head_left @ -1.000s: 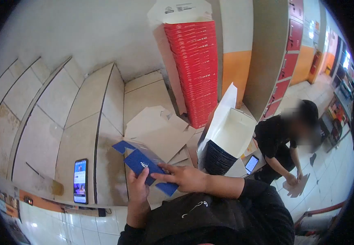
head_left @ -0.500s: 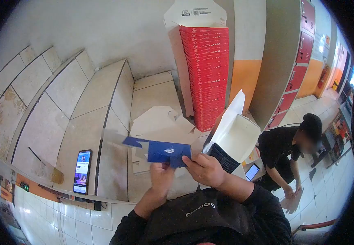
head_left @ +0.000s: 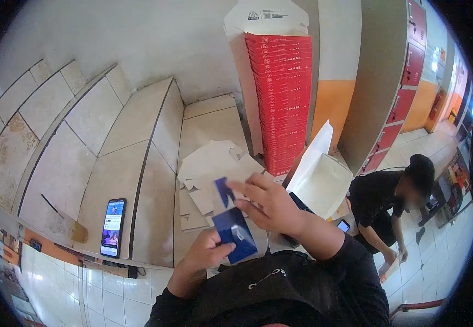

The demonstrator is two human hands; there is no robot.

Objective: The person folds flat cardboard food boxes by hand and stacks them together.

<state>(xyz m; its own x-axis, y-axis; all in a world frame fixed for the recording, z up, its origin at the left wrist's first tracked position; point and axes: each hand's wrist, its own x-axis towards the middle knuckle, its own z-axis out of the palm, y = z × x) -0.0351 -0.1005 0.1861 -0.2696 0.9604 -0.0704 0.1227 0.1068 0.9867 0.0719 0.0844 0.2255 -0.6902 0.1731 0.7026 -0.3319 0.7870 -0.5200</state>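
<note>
A small blue cardboard box (head_left: pixel 236 235) with a white logo is in my left hand (head_left: pixel 208 252), thumb across its printed face. The box is tilted, its end flap (head_left: pixel 223 192) pointing up and away. My right hand (head_left: pixel 269 203) has its fingertips on that flap, slightly blurred. Beneath both hands, a loose pile of white folding cardboard blanks (head_left: pixel 209 166) lies on the tiled ledge. To the right of my right hand stands an open white box (head_left: pixel 329 188), with dark blue cardboard partly hidden below it.
A tall stack of red boxes (head_left: pixel 282 103) leans by the wall. A phone (head_left: pixel 113 229) and a plastic cup with a straw (head_left: pixel 75 230) are on the left tiles. At right, a person in black (head_left: pixel 383 201) handles cardboard near red lockers (head_left: pixel 402 103).
The blue box has turned from roughly level to tilted and come closer to me. My right hand has moved from the box's right end up to its flap.
</note>
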